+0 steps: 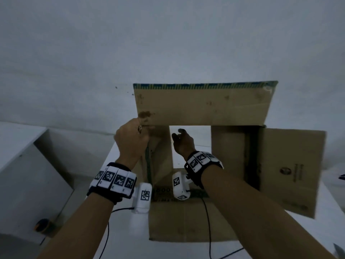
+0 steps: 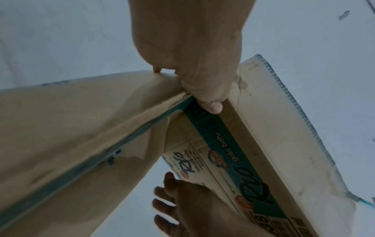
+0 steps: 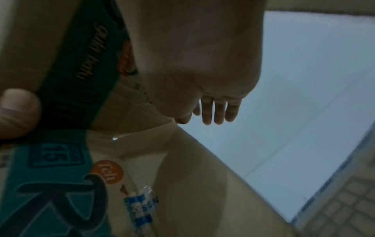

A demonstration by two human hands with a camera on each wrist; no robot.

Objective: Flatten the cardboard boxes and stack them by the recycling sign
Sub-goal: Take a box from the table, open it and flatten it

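Note:
A brown cardboard box (image 1: 201, 105) with teal print stands on the white table (image 1: 127, 247), open through so the table shows inside it. Its far flap stands up and its right flap (image 1: 291, 171) hangs outward. My left hand (image 1: 132, 135) grips the box's upper left corner, with the thumb (image 2: 211, 105) pressed on the teal band. My right hand (image 1: 182, 141) hovers inside the opening beside the left inner flap. Its fingers (image 3: 217, 110) hang loosely and hold nothing. The left wrist view shows the box (image 2: 81, 128) creased at that corner.
A white open cabinet (image 1: 28, 174) stands low on the left. A round orange and black object (image 1: 43, 225) lies on the floor by it. Black cables (image 1: 208, 230) run from the wrist cameras across the near flap. A white wall rises behind the box.

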